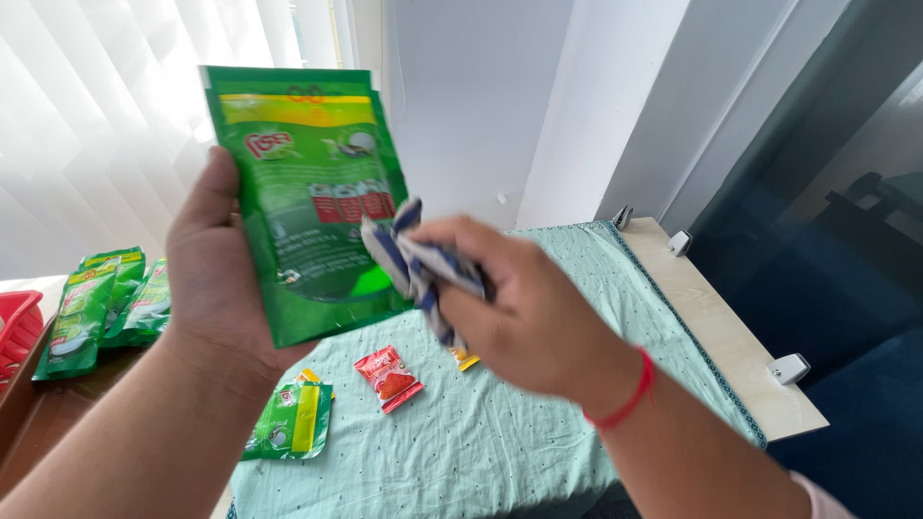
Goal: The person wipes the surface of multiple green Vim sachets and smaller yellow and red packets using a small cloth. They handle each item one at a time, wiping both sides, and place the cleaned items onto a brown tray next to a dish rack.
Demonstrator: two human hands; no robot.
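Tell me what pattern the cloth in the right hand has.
The cloth is blue-and-white checked, though blurred; the head view shows it.

bright daylight through the curtain (106, 115); right hand (519, 308) motion-blurred.

We see a table (716, 332) with a pale wooden top, most of it covered by a mint-green dotted cloth (500, 432) with a darker patterned edge. On the cloth lie a small red sachet (387, 378), a small green packet (288, 423) with a yellow stripe, and a bit of yellow wrapper (465, 359), partly hidden. The red sachet sits between the green packet and the yellow wrapper. To the left, a dark wooden surface (29, 413) carries a pile of green pouches (101, 306), overlapping one another, just beside a red basket (17, 327).
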